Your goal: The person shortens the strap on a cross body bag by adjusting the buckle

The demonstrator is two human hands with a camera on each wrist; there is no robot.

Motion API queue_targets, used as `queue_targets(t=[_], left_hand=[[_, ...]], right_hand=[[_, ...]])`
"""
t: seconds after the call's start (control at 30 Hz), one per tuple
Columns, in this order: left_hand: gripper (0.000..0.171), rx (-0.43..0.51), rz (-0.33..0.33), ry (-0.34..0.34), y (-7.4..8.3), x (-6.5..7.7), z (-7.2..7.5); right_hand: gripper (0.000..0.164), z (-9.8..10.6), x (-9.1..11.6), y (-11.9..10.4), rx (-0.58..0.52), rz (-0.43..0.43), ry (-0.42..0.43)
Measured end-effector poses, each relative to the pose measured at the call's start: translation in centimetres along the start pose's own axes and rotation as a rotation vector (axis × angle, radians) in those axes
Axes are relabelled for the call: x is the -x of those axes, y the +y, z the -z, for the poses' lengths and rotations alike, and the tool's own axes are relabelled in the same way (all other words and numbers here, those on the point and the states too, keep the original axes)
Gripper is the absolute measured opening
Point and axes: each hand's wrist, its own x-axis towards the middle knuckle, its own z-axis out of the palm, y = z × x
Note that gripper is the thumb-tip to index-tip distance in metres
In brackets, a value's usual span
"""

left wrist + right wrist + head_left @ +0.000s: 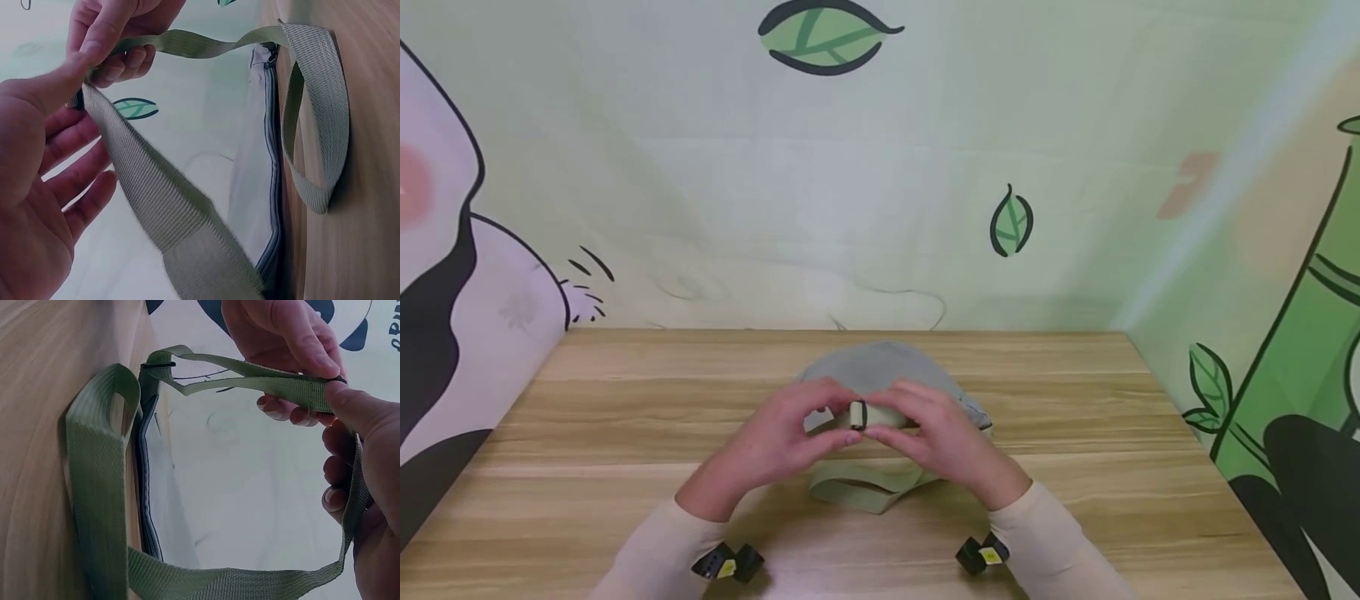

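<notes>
A grey zippered bag (887,362) lies on the table with a light green webbing strap (868,492) attached. Both hands hold the strap raised in front of the bag, around a small black slider buckle (862,414). My left hand (775,437) pinches the strap at the buckle between thumb and forefinger; its other fingers spread loosely in the left wrist view. From the right, my right hand (943,433) pinches the webbing close beside it, thumb on top in the right wrist view (381,456). The fingers partly hide the buckle in both wrist views.
A slack strap loop (328,112) rests on the wooden table (625,400) near the bag's dark zipper (272,144). Behind the table hangs a printed cloth backdrop (700,167) with leaves, which also runs along both sides.
</notes>
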Motion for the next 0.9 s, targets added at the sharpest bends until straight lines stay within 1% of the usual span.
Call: queue_targets(t=[0.13,0.23,0.3,0.37,0.47,0.57,0.7,0.8,0.9], left_hand=[[0.028,0.018,-0.004,0.0,-0.1,0.0,0.1],[0.027,0.018,-0.024,0.017,-0.2,0.0,0.1],[0.027,0.022,-0.025,0.032,-0.2,0.1,0.1],[0.026,0.024,-0.014,0.052,-0.3,0.2,0.4],[0.024,0.015,0.032,0.075,-0.2,0.4,0.8],[0.023,0.0,0.055,0.087,-0.1,0.5,1.0],[0.024,-0.007,0.042,0.091,-0.2,0.5,1.0],[0.025,0.005,0.03,0.095,-0.4,0.6,0.8],[0.027,0.021,0.02,0.097,-0.5,0.6,0.7]], right_hand=[[0.036,0.0,-0.1,-0.1,0.003,-0.003,-0.01],[0.037,0.1,0.0,-0.1,0.015,-0.017,-0.016],[0.038,0.3,0.2,-0.1,0.024,-0.035,-0.016],[0.038,0.4,0.4,0.0,0.043,-0.045,-0.007],[0.039,0.8,0.9,0.3,0.063,-0.047,0.026],[0.035,1.1,1.2,0.5,0.082,-0.019,0.059],[0.028,1.1,1.4,0.8,0.113,0.055,0.093],[0.032,1.0,1.4,0.9,0.119,0.099,0.115],[0.034,0.9,1.4,1.0,0.119,0.119,0.129]])
